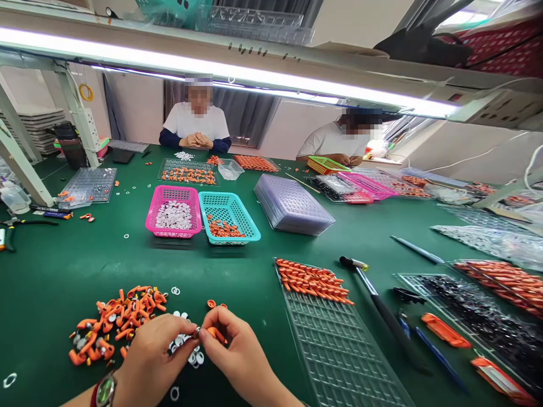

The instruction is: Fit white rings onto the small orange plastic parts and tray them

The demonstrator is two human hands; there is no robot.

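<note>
Small part (197, 332) is being pinched by left hand (155, 346) and right hand (238, 343), apparently for adjusting, next move likely calling for steady alignment.

The left hand (155, 346) and right hand (237, 343) come together at the tips, thumb and forefinger of each pinched. The right hand's other fingers curl inward; the bare left forearm (80, 399) and right forearm (283, 391) angle in from below.
</note>
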